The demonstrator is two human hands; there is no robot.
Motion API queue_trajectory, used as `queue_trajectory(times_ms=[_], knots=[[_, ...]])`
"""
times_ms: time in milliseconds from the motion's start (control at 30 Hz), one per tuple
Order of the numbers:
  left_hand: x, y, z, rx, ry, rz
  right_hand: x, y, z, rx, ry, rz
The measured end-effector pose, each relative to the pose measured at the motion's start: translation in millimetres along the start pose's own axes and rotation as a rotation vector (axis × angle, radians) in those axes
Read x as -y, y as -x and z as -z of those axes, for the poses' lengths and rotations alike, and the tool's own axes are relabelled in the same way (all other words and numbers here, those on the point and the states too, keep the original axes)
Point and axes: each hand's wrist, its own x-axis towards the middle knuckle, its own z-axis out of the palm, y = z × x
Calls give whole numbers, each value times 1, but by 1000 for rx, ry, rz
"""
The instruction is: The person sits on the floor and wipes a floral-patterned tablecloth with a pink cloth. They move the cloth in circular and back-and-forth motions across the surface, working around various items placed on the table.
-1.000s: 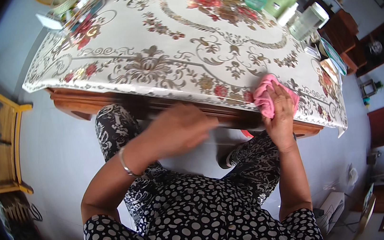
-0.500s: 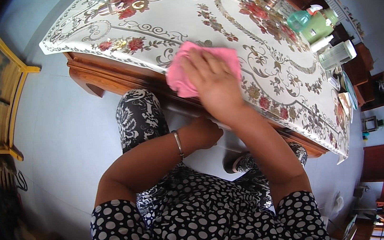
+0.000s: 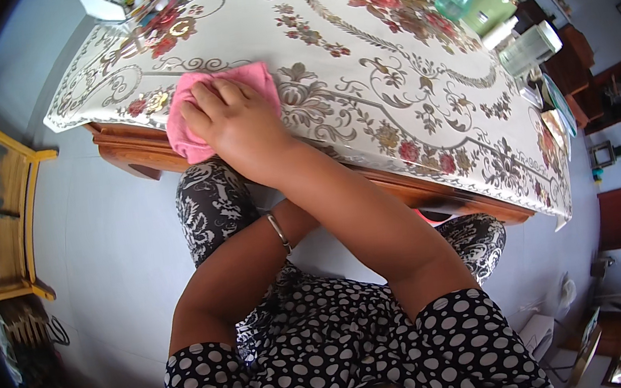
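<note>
The right grip point(image 3: 238, 124) lies palm-down, fingers spread, pressing the pink cloth point(image 3: 259, 81) over the near edge of the bench point(image 3: 244, 31), toward its left end. A second ago the cloth was well to the right, so the wiping seems to follow this edge. The left grip point(image 3: 300, 219), mostly behind the right forearm point(image 3: 361, 199), I can't read.

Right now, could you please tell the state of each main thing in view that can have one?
Brown wooden table, covered by a white floral tablecloth
Pink fabric cloth, spread out, drooping over the front edge
Right hand, palm down on the cloth
Left hand, mostly hidden; grip unclear
Silver metal bracelet, worn on the left wrist
Translucent green spray bottle, upright, trigger head attached
</note>
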Motion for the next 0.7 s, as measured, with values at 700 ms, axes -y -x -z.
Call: queue_trajectory(times_ms=[700], knots=[[-34, 8, -6, 764, -989, 214, -185, 358, 306, 84, 238, -1057]])
